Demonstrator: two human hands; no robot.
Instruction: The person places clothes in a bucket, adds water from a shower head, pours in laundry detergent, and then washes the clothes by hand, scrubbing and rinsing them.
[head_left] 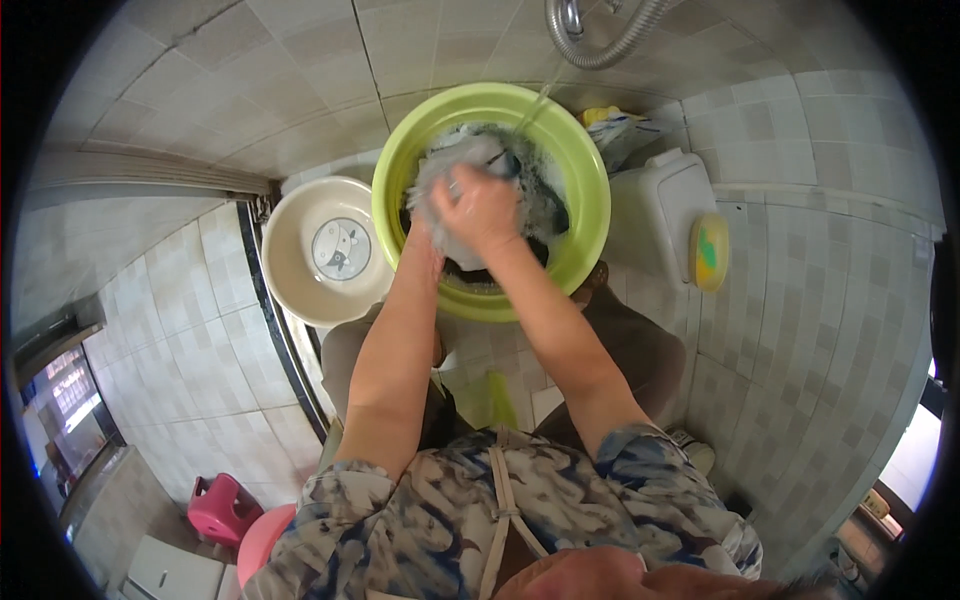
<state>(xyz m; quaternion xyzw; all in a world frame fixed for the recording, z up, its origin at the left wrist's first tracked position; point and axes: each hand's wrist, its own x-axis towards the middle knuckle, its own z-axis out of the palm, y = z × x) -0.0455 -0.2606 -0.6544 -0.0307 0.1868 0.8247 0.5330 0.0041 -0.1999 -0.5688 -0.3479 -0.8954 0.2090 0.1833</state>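
The right hand (482, 208), in the upper middle of the frame, curls its fingers over a soaked, bunched light-grey cloth (468, 157) and grips it. The left hand (428, 240) goes beneath that cloth (mostly hidden there, so I cannot tell how far open it is or what it holds). Both work inside a round lime-green plastic basin (600, 195), where the grey cloth sits among foamy water and dark, wet fabric (465, 275). A thin stream falls from the upper right, near a ribbed silver metal hose (610, 50). Just left stands a round cream plastic basin (283, 255); at lower left, a deep-pink plastic stool (222, 510).
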